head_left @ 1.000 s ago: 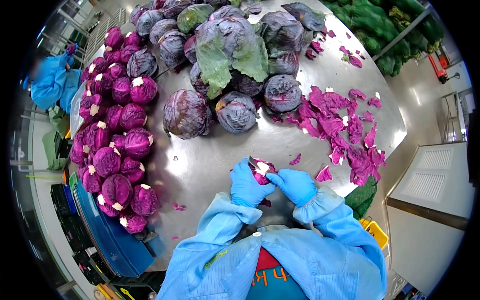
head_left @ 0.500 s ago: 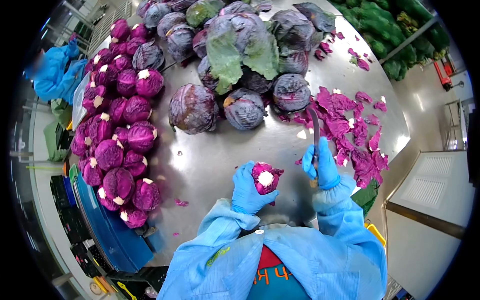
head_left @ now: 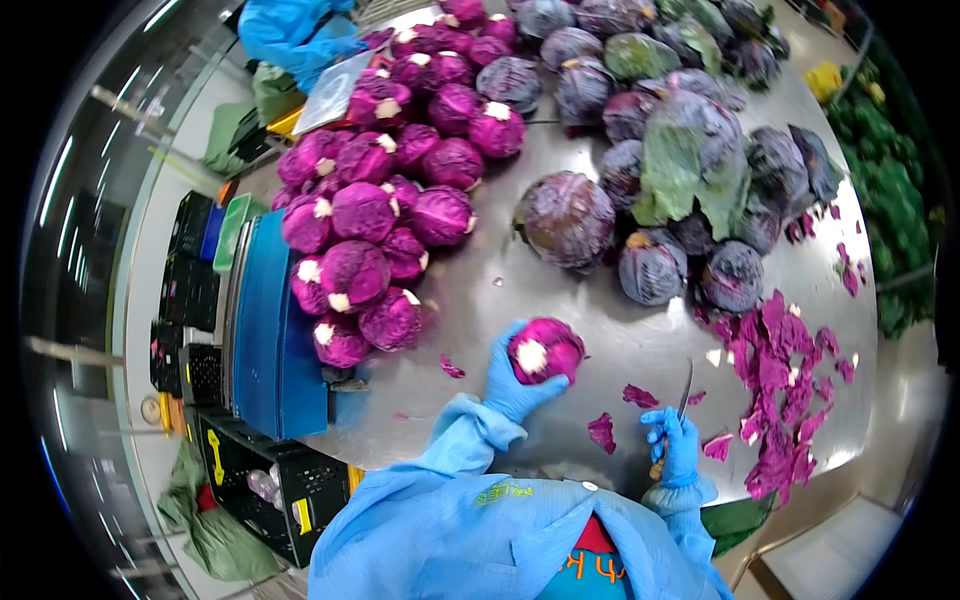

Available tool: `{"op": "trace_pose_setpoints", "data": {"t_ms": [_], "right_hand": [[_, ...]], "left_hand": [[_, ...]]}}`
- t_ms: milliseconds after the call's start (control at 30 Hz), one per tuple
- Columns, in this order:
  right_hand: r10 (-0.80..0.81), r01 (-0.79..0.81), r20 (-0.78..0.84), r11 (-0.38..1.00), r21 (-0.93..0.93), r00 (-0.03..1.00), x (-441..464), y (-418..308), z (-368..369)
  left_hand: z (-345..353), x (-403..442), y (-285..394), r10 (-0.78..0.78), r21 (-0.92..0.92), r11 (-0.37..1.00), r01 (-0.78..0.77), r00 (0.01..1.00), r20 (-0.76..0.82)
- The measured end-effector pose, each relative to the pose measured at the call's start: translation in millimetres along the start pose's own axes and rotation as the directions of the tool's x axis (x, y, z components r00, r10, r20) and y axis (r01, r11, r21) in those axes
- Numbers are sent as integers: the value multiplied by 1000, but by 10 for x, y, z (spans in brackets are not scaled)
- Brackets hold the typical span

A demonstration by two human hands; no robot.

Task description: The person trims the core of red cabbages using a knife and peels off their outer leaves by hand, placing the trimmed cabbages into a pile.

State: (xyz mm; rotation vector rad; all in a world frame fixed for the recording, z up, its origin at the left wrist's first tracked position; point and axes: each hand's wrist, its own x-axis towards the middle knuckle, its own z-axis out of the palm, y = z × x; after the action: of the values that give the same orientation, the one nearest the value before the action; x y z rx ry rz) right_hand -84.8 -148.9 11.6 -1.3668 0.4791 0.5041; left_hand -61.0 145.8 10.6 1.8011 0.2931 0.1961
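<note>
My gloved left hand [head_left: 515,385] is closed round a peeled red cabbage [head_left: 550,352], its white cut stem facing up. In my gloved right hand [head_left: 674,447] is a knife [head_left: 686,388] with a thin curved blade pointing away from me; part of its handle shows below the fingers. Several loose purple leaf pieces [head_left: 602,432] lie on the steel table between and beyond my hands. Left of me is a heap of trimmed red cabbages [head_left: 362,211] with pale stems. Ahead, unpeeled cabbages [head_left: 569,221] with dull outer leaves are piled up.
A large mound of peeled leaves [head_left: 778,400] covers the right side of the steel table [head_left: 480,400]. Blue panels [head_left: 268,330] and a black crate [head_left: 262,490] stand at the left. Another person's blue sleeve [head_left: 290,35] shows at the far left. Green netted produce [head_left: 890,190] lies far right.
My view has turned left. Fresh leaf pieces now lie on the table near my right hand. The cabbage in my left hand looks smoother, and the knife has moved lower and closer to me.
</note>
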Motion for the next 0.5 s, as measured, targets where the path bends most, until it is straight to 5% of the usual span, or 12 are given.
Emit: {"op": "trace_pose_setpoints", "data": {"t_ms": [100, 233, 433, 500], "right_hand": [[-29, 28, -40, 999, -30, 999, 7, -64, 146], [-40, 42, 25, 997, -62, 999, 79, -8, 186], [14, -14, 17, 999, -29, 1000, 55, 28, 227], [8, -8, -5, 1000, -13, 1000, 82, 92, 221]], "left_hand": [[-205, 427, -88, 46, -11, 999, -52, 949, -313], [-512, 1054, -419, 270, 342, 935, -95, 814, -515], [-884, 1361, -630, 459, 636, 768, -76, 758, -464], [-858, 1247, -464, 467, 789, 612, 55, 780, -416]]}}
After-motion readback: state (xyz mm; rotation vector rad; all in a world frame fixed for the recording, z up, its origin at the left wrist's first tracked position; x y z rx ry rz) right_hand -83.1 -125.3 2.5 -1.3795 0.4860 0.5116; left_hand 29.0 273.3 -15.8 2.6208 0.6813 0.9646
